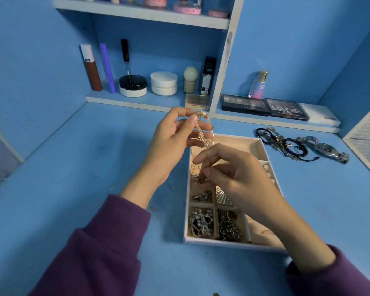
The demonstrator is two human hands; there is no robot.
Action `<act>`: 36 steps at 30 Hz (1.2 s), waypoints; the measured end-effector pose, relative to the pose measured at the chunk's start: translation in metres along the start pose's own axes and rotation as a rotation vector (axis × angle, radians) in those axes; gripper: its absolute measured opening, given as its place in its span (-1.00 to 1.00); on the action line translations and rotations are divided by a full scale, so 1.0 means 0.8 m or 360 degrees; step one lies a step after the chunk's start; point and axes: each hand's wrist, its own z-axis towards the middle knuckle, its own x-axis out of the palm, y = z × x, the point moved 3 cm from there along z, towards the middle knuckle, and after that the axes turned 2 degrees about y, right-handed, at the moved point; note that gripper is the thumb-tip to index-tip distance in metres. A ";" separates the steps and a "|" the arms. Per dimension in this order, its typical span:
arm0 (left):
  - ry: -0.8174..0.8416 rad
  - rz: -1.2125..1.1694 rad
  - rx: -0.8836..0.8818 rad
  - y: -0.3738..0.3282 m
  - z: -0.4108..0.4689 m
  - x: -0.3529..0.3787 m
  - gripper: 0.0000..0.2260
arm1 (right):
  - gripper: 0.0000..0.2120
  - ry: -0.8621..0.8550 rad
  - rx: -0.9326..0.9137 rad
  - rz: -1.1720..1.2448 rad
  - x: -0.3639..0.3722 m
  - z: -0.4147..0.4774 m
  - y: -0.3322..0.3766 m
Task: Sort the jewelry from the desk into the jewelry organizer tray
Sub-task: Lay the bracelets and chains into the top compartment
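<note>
Your left hand pinches a beaded bracelet above the far edge of the tray. Your right hand curls over the tray; whether it grips anything, I cannot tell.

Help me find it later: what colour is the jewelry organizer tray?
The jewelry organizer tray is cream-white, clearest in the head view.
</note>
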 end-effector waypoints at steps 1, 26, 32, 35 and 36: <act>-0.0004 0.0002 0.0003 0.000 0.000 0.000 -0.91 | -0.74 0.0007 0.0002 -0.0018 0.000 0.000 0.000; 0.0020 0.0334 -0.0046 0.003 0.011 -0.002 -0.91 | -0.75 -0.0510 -0.0050 -0.0566 -0.076 -0.002 -0.012; 0.0261 0.1358 0.0113 0.006 0.027 0.009 -0.96 | -0.70 -0.0648 -0.0001 -0.0442 -0.095 -0.004 -0.034; 0.0536 0.1806 0.0138 0.013 0.022 0.014 -0.92 | -0.70 -0.0668 -0.0022 -0.0461 -0.099 -0.005 -0.033; 0.0576 0.1916 0.0155 0.014 0.020 0.015 -0.87 | -0.70 -0.0665 -0.0024 -0.0470 -0.100 -0.006 -0.032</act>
